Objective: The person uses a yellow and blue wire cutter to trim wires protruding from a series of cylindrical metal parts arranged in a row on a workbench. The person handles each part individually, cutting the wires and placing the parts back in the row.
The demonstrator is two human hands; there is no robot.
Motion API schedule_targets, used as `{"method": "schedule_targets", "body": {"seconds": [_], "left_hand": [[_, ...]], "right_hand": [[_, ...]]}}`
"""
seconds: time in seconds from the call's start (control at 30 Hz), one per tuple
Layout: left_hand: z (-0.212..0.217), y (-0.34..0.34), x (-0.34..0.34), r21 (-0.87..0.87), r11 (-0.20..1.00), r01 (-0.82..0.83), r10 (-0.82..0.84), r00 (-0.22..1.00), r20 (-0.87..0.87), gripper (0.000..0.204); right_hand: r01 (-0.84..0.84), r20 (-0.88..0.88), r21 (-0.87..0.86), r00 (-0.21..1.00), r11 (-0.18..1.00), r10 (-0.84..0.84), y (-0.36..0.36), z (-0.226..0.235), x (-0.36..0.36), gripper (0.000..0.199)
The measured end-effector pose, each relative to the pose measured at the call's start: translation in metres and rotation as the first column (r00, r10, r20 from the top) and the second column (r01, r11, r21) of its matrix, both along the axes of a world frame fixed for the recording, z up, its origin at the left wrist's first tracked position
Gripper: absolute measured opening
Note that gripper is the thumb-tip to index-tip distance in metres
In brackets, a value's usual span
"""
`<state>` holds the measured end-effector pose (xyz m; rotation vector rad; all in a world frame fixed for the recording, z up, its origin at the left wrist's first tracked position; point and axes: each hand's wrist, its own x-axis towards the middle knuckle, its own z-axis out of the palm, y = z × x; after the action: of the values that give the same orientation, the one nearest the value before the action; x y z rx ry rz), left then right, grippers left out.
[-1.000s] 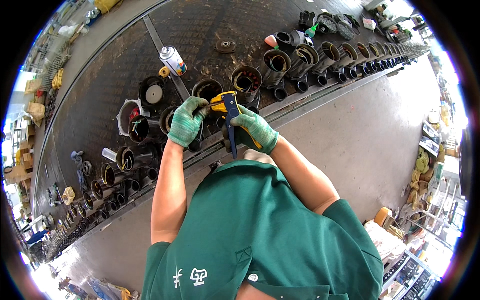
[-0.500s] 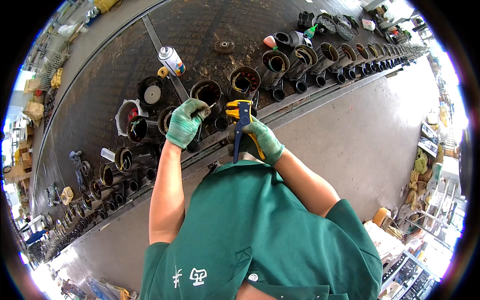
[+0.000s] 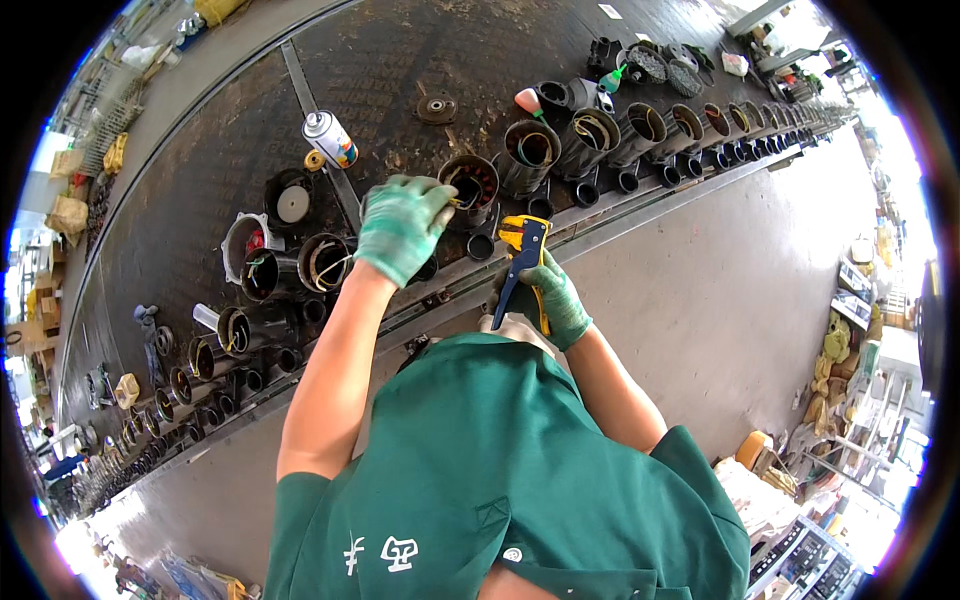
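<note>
Closest in, the green shirt fills the lower part of the view. Just beyond it, the gloved right hand has its grip wrapped around a blue and yellow wire stripper, its yellow head pointing up, clear of the tubes. The tool looks light and stiff; the handles are the place to hold it, fingers away from the head.

Farther in, the gloved left hand is over the row, fingers bent beside an open metal tube on the near edge of the dark surface. Blur hides whether this grip is pinching anything. The pale wires at the tube's mouth should be thin, bendy and easy to nick, best pinched near their ends. The tube itself is probably heavy, rigid and slick, best taken by its outer wall.

More tubes run off to the right. Beyond the row stand a spray can and, well apart from it, a round metal plate.
</note>
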<state>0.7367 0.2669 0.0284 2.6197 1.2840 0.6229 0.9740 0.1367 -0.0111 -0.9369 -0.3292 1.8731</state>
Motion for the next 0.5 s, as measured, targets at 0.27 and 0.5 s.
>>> {"method": "schedule_targets", "body": {"seconds": [0.27, 0.5], "left_hand": [[0.023, 0.057, 0.08, -0.512, 0.847, -0.145, -0.135, 0.872, -0.471, 0.031], [0.011, 0.079, 0.099, -0.639, 0.727, -0.251, -0.223, 0.794, -0.565, 0.036]], "right_hand": [[0.022, 0.005, -0.062, 1.0, 0.998, -0.022, 0.01, -0.007, 0.022, 0.047], [-0.107, -0.076, -0.073, 0.992, 0.992, 0.102, 0.021, 0.001, 0.041, 0.058]]}}
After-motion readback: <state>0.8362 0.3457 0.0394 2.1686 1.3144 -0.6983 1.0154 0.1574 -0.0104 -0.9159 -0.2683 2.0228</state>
